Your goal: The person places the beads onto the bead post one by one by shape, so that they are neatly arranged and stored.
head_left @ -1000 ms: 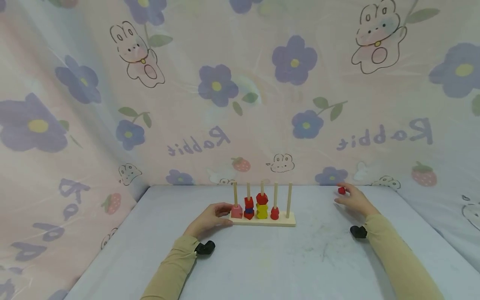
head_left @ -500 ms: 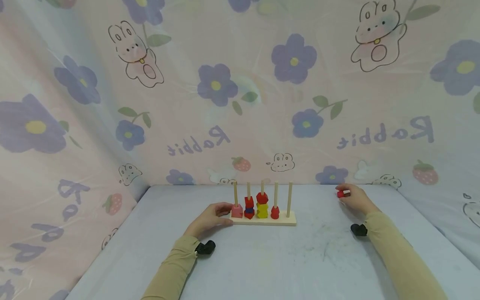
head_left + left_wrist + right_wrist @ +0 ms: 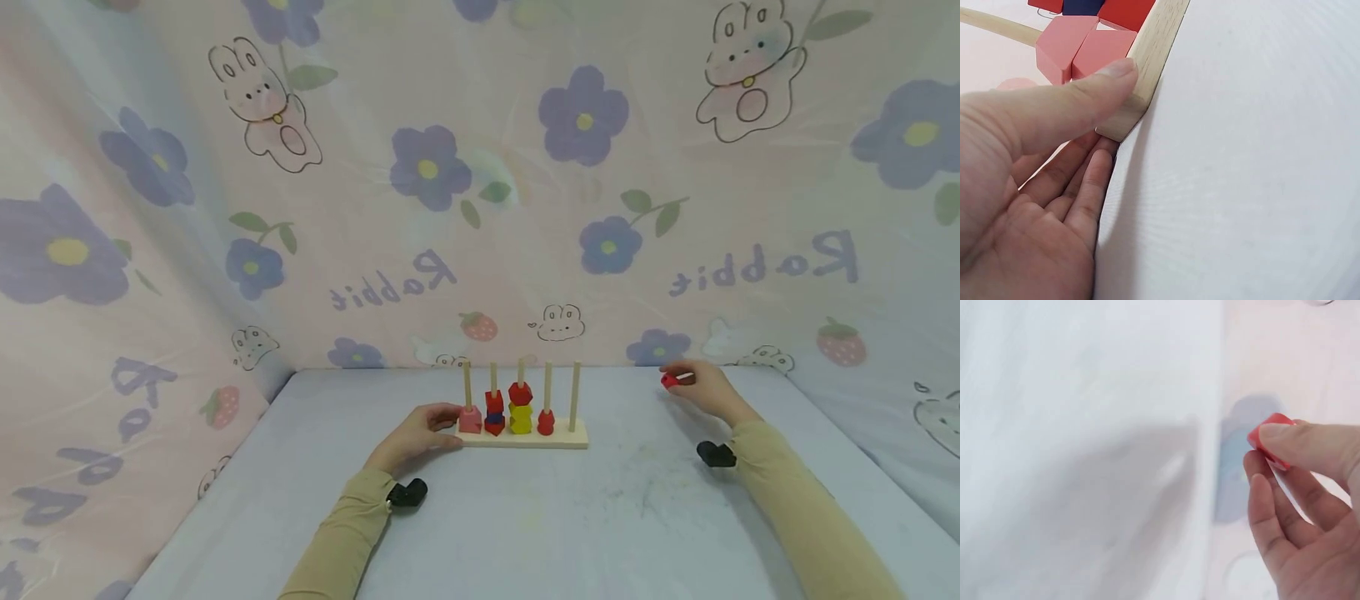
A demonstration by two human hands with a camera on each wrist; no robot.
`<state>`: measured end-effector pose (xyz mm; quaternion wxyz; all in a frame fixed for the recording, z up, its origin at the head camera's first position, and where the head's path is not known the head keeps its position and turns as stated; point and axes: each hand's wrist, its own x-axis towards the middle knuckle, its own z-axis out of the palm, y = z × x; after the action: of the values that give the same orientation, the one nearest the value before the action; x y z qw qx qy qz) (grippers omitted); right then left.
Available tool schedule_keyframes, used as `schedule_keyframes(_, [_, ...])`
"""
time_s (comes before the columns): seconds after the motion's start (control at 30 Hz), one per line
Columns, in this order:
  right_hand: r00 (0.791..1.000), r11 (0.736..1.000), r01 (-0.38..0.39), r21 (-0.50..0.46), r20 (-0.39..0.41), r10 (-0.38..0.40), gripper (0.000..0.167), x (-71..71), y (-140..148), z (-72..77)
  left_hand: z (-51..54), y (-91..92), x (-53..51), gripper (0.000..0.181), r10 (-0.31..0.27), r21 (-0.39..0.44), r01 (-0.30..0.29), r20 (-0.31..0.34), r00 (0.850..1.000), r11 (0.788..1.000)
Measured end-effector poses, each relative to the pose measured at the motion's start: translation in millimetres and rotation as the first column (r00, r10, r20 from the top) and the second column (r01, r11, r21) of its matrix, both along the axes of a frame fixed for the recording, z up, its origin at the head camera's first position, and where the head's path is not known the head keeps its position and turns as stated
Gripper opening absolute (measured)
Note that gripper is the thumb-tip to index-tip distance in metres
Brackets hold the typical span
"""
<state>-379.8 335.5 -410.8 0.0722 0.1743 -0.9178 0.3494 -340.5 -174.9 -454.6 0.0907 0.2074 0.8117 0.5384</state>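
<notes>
A wooden peg board [image 3: 525, 443] with several upright pegs stands in the middle of the table. My left hand [image 3: 414, 435] holds its left end; in the left wrist view the thumb [image 3: 1094, 90] lies along the front edge and the other fingers reach round the end. Pink pieces [image 3: 470, 420] sit on the leftmost peg. Red and blue beads [image 3: 494, 412] fill the second, yellow beads [image 3: 521, 418] topped by a red one the third, and red beads [image 3: 546, 422] the fourth. The rightmost peg [image 3: 575, 396] is bare. My right hand [image 3: 708, 390] pinches a red bead [image 3: 1272, 439] between thumb and fingers, above the table.
A white cloth covers the table [image 3: 525, 525], with faint grey smudges right of centre. Behind it hangs a curtain [image 3: 487, 275] printed with rabbits and flowers. A black camera strap piece [image 3: 407, 493] sits on the left wrist, another [image 3: 716, 454] on the right.
The red bead has turned in my right hand's fingers, and that hand has shifted slightly left and up. My left hand stays at the peg board's end. The head view has shifted slightly.
</notes>
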Motion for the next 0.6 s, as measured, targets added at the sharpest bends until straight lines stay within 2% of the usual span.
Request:
schedule_keyframes(0.23, [0.993,0.989,-0.078,-0.126,-0.101,0.065,0.042,8.5,-35.4,35.1,-0.6,-0.3,-1.9,0.06,-0.002,0.02,0.002,0.023,1.0,1.0])
schedule_keyframes(0.37, [0.98,0.963,-0.136,-0.232,-0.174,0.096,0.042,17.3,-63.1,54.2,-1.1,-0.7,-2.6,0.06,-0.002,0.018,0.001,0.017,1.0,1.0])
schedule_keyframes(0.5, [0.972,0.917,-0.185,-0.352,-0.2,0.119,0.039,29.0,-91.4,69.1,-0.8,-1.0,-2.2,0.058,-0.009,0.022,0.009,0.0,1.0,1.0])
schedule_keyframes(0.6, [0.965,0.87,-0.225,-0.439,-0.225,0.136,0.037,36.1,-111.7,74.5,-1.0,-0.1,-2.0,0.058,-0.015,0.024,0.015,-0.003,1.0,1.0])
